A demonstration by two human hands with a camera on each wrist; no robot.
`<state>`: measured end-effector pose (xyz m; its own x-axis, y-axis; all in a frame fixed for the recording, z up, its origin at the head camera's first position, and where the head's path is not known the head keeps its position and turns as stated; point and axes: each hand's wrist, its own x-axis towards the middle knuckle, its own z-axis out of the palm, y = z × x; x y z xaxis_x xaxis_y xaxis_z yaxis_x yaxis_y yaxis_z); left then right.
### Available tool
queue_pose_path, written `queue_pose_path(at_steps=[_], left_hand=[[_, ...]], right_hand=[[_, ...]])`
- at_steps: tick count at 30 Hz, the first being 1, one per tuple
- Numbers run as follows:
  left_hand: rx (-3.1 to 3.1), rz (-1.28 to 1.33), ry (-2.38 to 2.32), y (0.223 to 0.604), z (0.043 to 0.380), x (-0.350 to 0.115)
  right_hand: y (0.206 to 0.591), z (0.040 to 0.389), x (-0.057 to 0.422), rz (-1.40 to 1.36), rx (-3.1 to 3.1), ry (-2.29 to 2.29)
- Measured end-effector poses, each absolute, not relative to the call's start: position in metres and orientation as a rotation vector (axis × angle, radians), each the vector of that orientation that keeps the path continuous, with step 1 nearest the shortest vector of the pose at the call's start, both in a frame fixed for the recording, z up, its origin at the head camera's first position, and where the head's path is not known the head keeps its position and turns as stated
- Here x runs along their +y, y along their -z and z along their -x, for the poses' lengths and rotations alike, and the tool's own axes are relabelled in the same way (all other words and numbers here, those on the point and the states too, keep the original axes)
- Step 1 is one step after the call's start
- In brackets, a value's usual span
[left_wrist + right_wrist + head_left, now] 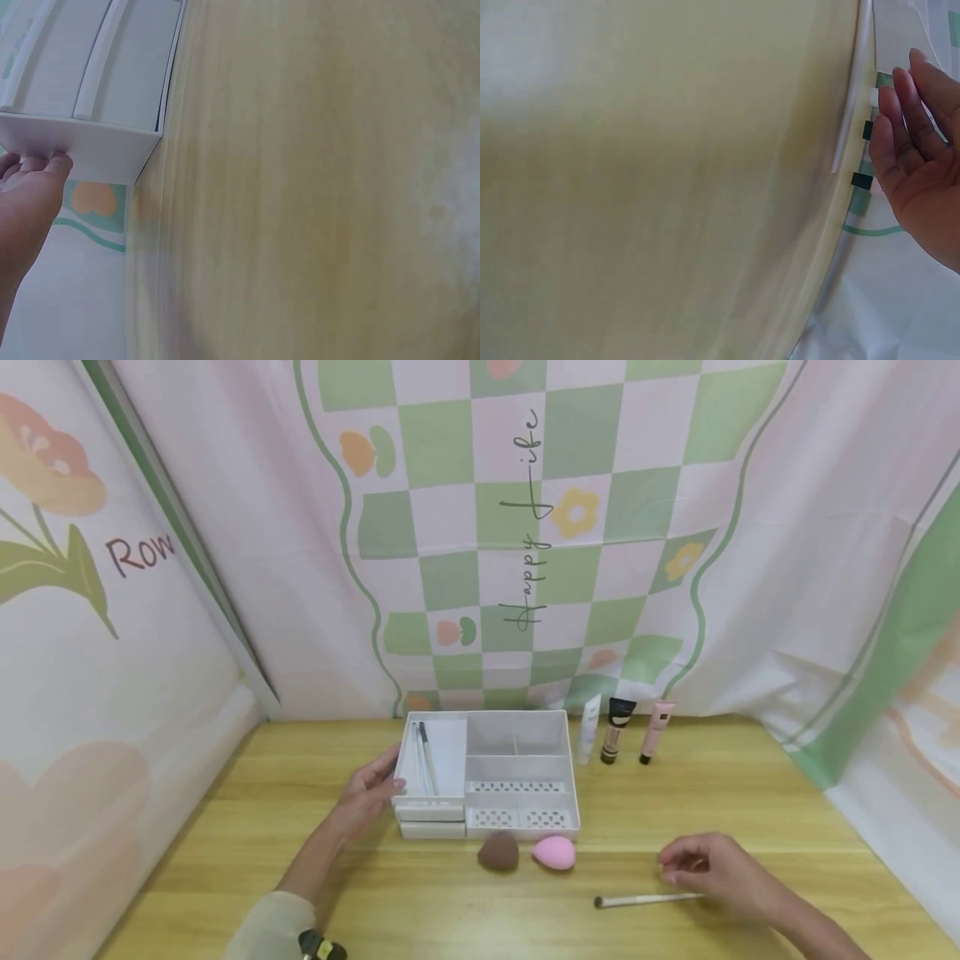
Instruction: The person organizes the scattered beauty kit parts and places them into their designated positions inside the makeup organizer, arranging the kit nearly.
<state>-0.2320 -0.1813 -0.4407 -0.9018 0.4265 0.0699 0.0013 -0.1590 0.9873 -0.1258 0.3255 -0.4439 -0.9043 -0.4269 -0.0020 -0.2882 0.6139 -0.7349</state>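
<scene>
A white makeup organizer [517,777] with open compartments and small drawers [127,67] stands mid-table. My left hand [371,793] rests against its left side, the thumb by the front rim; in the left wrist view the fingertips touch the side wall. Two slim makeup brushes [427,758] lie in the left top tray. My right hand [708,868] hovers over the table at the right, fingers loosely bent, holding nothing. Just below it lies a makeup brush [645,901] with a pale handle and dark tip. In the right wrist view that handle [849,97] lies apart from my fingers.
A brown makeup sponge [498,852] and a pink makeup sponge [555,853] lie before the organizer. To its right stand a white tube [589,731], a black-topped tube [617,732] and a pink tube [657,732]. A patterned curtain [510,552] hangs behind the table.
</scene>
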Motion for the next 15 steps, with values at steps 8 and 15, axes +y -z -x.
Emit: queue_pose_path(at_steps=[8,15], left_hand=[[1.834,-0.494,-2.137,0.442,0.233,-0.182],[1.838,-0.511,-2.130,0.442,0.232,-0.182]], right_hand=[[0.461,0.124,0.323,0.726,2.607,1.205],[0.472,0.123,0.318,0.896,2.614,1.220]])
